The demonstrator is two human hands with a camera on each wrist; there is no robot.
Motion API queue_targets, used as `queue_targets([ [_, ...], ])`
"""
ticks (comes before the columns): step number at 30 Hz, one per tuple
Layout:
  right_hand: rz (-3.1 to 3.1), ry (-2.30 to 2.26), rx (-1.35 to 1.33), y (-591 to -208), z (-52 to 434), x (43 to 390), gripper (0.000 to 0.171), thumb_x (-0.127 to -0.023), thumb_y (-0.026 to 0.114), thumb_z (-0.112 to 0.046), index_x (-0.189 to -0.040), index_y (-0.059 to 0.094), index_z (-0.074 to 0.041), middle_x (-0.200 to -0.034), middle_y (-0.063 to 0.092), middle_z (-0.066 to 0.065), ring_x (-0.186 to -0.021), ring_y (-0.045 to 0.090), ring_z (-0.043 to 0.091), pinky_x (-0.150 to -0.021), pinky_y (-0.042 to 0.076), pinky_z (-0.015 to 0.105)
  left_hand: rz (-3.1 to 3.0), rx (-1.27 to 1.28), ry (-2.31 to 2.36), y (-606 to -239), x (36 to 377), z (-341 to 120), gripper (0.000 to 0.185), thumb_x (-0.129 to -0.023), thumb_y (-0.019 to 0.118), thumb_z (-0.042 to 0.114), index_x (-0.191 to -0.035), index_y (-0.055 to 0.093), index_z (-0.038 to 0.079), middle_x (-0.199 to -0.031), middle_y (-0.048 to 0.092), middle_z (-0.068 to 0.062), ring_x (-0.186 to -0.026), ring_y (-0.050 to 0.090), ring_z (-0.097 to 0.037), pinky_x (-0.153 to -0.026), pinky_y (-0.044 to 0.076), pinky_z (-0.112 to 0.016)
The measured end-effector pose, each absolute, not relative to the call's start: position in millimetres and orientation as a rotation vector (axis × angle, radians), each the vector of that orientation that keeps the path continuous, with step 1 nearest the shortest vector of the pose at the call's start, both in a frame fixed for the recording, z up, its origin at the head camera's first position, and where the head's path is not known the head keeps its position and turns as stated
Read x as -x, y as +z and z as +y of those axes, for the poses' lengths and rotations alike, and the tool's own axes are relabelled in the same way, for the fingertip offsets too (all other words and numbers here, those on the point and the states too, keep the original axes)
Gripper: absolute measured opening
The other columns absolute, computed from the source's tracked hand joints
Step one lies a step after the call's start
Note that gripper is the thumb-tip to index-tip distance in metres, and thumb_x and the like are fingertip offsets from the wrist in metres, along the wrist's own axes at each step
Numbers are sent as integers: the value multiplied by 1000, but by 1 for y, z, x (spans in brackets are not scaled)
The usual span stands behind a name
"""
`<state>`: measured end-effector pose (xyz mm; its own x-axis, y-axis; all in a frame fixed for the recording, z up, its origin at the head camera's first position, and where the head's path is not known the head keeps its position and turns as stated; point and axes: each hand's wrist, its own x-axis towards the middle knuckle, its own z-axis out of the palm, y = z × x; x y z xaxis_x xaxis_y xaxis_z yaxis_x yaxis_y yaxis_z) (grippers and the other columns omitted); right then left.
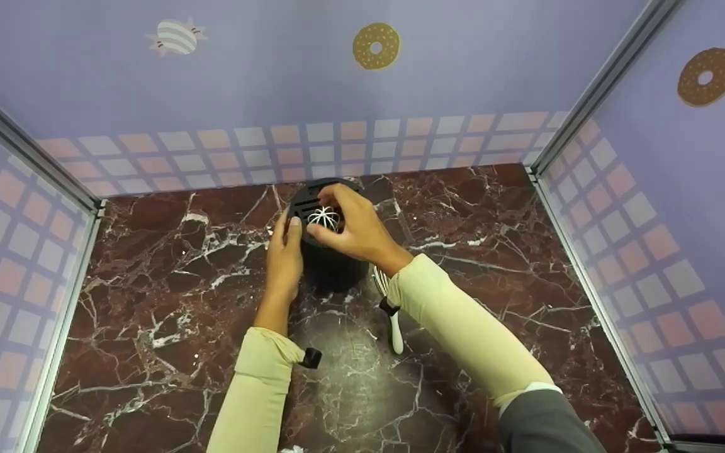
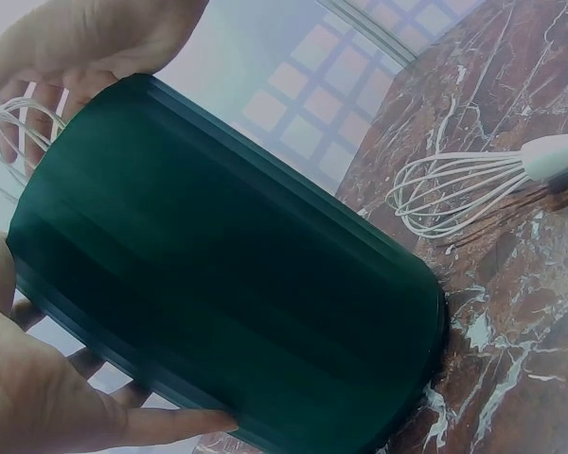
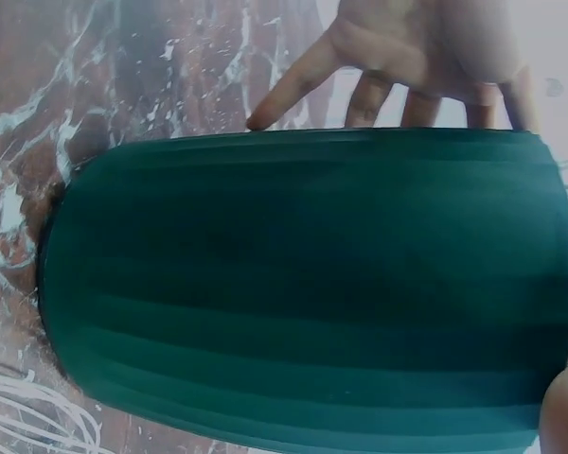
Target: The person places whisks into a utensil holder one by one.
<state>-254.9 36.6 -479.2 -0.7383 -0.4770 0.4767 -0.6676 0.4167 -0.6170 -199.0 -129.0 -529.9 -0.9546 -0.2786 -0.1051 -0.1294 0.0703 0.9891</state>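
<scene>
A dark ribbed cylindrical holder stands upright on the red marble tabletop, towards the back. My left hand grips its left side, thumb near the rim and fingers spread behind it. My right hand is over the slotted top and pinches the wire head of a white whisk sitting in the holder. A second white whisk lies flat on the marble just right of the holder, partly under my right forearm.
Purple panels with a tile pattern and metal frame posts enclose the tabletop on the left, back and right. Bare marble spreads to the left, right and front of the holder.
</scene>
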Motion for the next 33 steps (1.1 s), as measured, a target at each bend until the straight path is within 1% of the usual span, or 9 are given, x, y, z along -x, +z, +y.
queue_targets([
  [4,-2402,1357,-944,-475,45,256,50,-92,63,-43,-123,61,-3,-112,68,7,-103,65,16,-86,58,28,-2205,-430,-2025,-529,199,-127,64,-104,44,57,-160,36,26,-165,36,-3,-150,34,-26,-124,31,-45],
  [8,-2329,1467,-837,-468,60,258,49,-93,57,-40,-120,62,1,-109,69,12,-98,67,19,-91,57,35,-2185,-431,-2032,-528,201,-125,62,-105,45,54,-159,37,25,-164,38,-3,-150,35,-25,-125,30,-44],
  [11,-2243,1642,-766,-463,73,260,46,-95,56,-34,-118,61,5,-108,68,22,-93,69,23,-83,61,38,-2188,-450,-2024,-529,202,-125,61,-105,45,54,-159,38,26,-164,38,-3,-151,34,-26,-125,29,-45],
  [13,-2182,1744,-718,-459,81,260,42,-96,57,-30,-117,60,6,-105,68,25,-86,70,24,-74,64,37,-2197,-464,-2017,-529,202,-125,61,-105,45,55,-159,38,27,-165,37,-3,-152,33,-26,-125,28,-46],
  [18,-2114,1828,-598,-455,100,258,27,-99,57,-23,-111,62,0,-91,71,17,-69,70,22,-57,62,37,-2218,-483,-2010,-528,202,-126,62,-104,45,58,-159,37,30,-166,35,-2,-153,31,-27,-126,27,-47],
  [21,-2117,1831,-566,-459,107,255,22,-100,57,-22,-109,63,-3,-85,71,13,-62,69,28,-51,60,38,-2221,-491,-2005,-528,201,-127,62,-104,44,58,-159,37,31,-165,35,-1,-152,31,-27,-125,27,-47],
  [26,-2185,1823,-544,-471,115,250,23,-100,59,-21,-109,63,-1,-84,72,16,-59,67,38,-49,59,43,-2225,-490,-1996,-529,200,-128,62,-104,44,58,-160,36,32,-166,34,-1,-153,30,-27,-126,26,-48],
  [30,-2246,1795,-533,-482,117,247,23,-99,63,-19,-110,62,1,-85,71,17,-58,67,34,-49,59,43,-2219,-470,-2003,-529,199,-128,61,-105,44,56,-159,36,31,-166,34,-2,-153,30,-27,-126,26,-47],
  [33,-2272,1778,-523,-490,119,245,22,-98,66,-19,-110,63,0,-83,71,18,-57,67,31,-47,58,38,-2213,-457,-2005,-529,199,-128,61,-105,44,56,-159,37,29,-165,35,-3,-153,30,-28,-126,27,-47],
])
